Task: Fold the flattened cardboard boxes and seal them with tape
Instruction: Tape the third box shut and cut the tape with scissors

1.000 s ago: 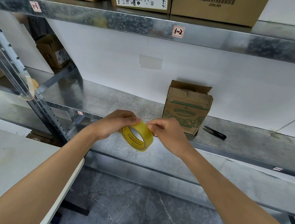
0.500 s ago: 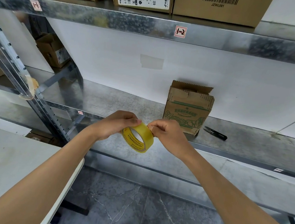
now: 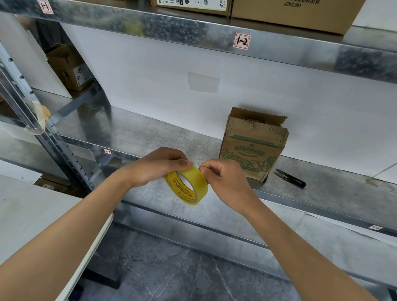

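Note:
A yellow tape roll hangs in front of the metal shelf, held between both hands. My left hand grips its left side with the thumb on top. My right hand pinches the roll's upper right edge with the fingertips. Behind my right hand a small brown cardboard box with green print stands upright on the shelf against the white wall, its top flaps open.
Black snips lie on the shelf to the right of the box. Several cartons sit on the upper shelf. A white table is at lower left, an open brown box at far left.
Both hands and the tape roll stay almost still; only the fingertips of my right hand shift slightly on the roll's edge.

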